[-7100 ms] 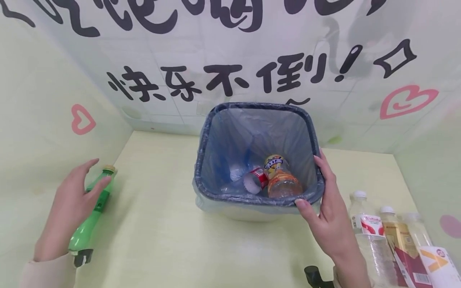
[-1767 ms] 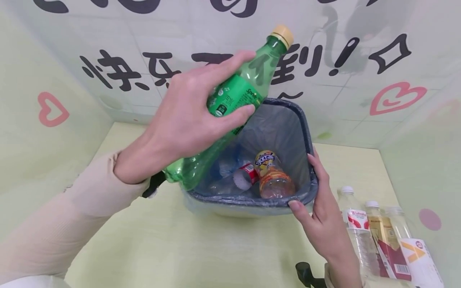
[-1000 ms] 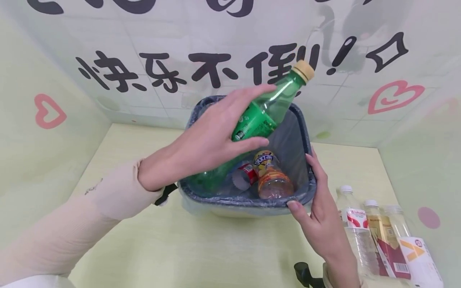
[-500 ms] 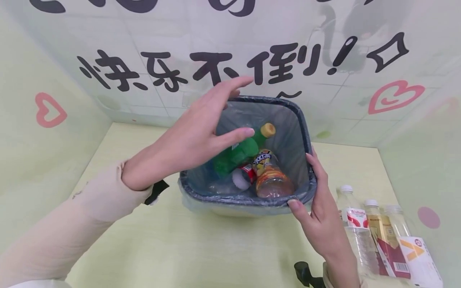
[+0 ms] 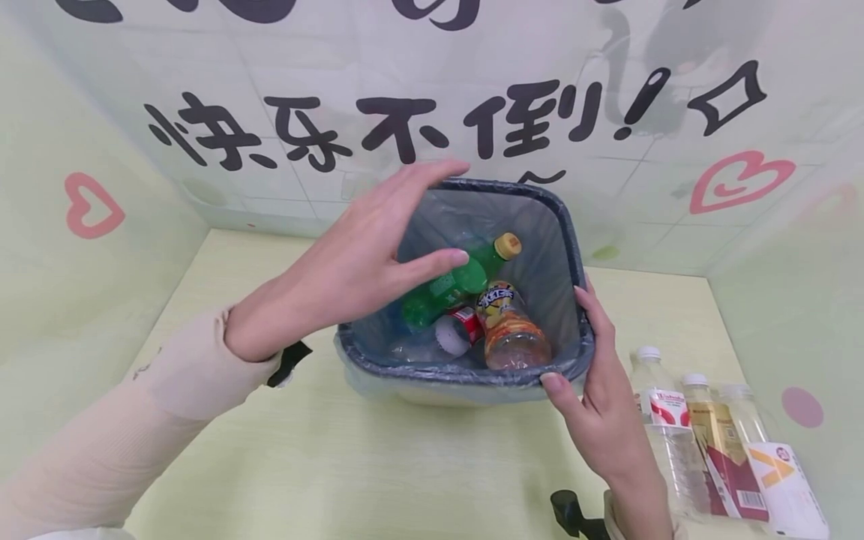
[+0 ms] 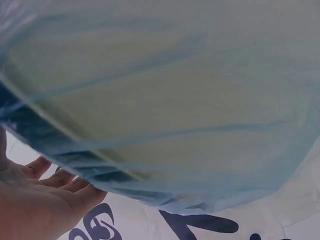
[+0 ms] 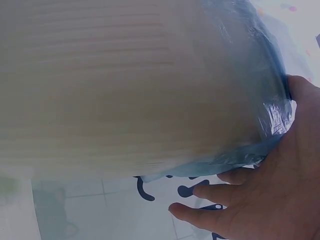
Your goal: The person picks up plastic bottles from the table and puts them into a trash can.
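My left hand (image 5: pixel 358 262) hovers over the left side of the trash bin (image 5: pixel 466 381), fingers and thumb spread and holding nothing. Under it, a green plastic bottle with a yellow cap (image 5: pixel 445 289) lies inside the bin. Beside that bottle are an iced tea bottle (image 5: pixel 513 330) and a red-and-white item (image 5: pixel 457 331). My right hand (image 5: pixel 607 405) grips the bin's front right corner, thumb on the front rim and fingers along the right side. In the right wrist view, the fingers (image 7: pixel 210 215) reach past the bin liner (image 7: pixel 277 117).
Right of the bin, a clear bottle with a red-and-white label (image 5: pixel 675 442), a gold-and-maroon bottle (image 5: pixel 725 450) and a white-labelled bottle (image 5: pixel 786 480) lie side by side on the pale table (image 5: pixel 405 472). A wall with black lettering (image 5: pixel 398 127) rises behind.
The left hand brought the green bottle from the table's left side to above the bin and let go. The bottle dropped inside. The right hand has kept its place on the rim.
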A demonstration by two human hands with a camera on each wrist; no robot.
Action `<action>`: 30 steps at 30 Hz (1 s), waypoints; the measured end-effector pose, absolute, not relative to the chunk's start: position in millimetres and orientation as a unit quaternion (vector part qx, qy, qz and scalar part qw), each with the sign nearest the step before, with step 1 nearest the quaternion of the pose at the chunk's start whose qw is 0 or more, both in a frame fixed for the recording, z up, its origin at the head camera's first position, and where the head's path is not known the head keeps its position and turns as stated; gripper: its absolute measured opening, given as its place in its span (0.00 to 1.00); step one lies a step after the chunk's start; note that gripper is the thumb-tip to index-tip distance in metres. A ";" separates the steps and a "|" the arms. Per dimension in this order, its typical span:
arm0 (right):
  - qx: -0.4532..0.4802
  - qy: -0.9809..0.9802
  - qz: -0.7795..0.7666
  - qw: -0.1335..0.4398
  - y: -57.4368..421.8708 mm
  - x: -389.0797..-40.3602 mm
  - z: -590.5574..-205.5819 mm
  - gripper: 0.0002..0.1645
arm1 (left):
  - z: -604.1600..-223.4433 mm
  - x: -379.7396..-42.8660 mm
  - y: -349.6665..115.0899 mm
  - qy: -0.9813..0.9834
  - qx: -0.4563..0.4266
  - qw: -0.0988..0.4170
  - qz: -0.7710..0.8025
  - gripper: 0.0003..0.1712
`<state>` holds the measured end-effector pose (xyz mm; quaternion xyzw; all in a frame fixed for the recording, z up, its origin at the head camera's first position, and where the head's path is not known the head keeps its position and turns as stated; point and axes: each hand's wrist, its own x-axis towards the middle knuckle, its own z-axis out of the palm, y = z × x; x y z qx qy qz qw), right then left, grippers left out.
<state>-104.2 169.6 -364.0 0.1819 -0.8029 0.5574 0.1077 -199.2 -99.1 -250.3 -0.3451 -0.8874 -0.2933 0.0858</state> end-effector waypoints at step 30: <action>0.233 -0.790 0.544 0.161 172.1 -106.6 -373.5 0.57 | -280.1 -178.6 -127.6 -0.904 -0.372 0.103 -0.181 0.67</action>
